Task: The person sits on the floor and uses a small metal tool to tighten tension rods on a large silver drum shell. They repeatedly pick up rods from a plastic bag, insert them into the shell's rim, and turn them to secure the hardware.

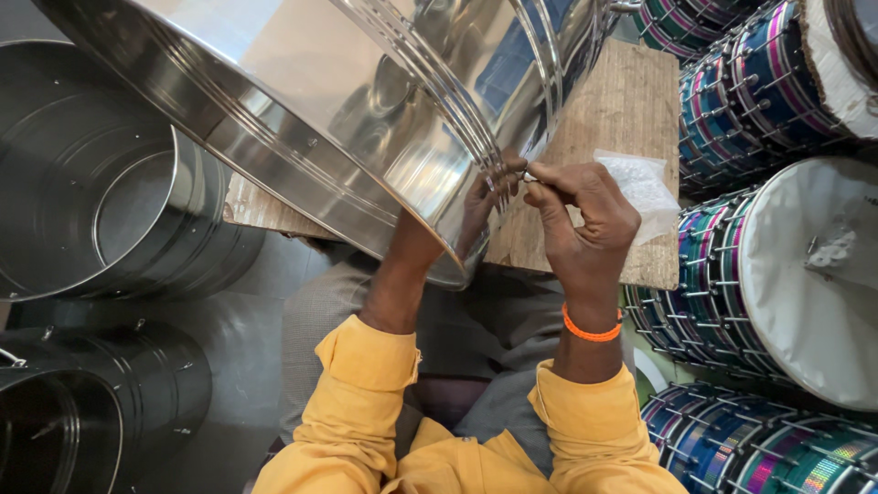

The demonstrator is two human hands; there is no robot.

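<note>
A large shiny steel drum shell (347,110) lies tilted across my lap and a wooden board (622,110). My left hand (416,242) reaches inside the shell's rim, its fingers hidden behind the metal wall and seen only as a reflection. My right hand (581,224) pinches a small metal part at the shell's ribbed rim (494,169), with an orange band on its wrist. A clear plastic bag (645,187) of small parts lies just right of that hand on the board.
More bare steel shells (101,201) stand at the left, with others (91,402) below them. Finished drums with shiny multicoloured sides and white heads (796,274) are stacked along the right. My yellow sleeves and grey trousers fill the bottom.
</note>
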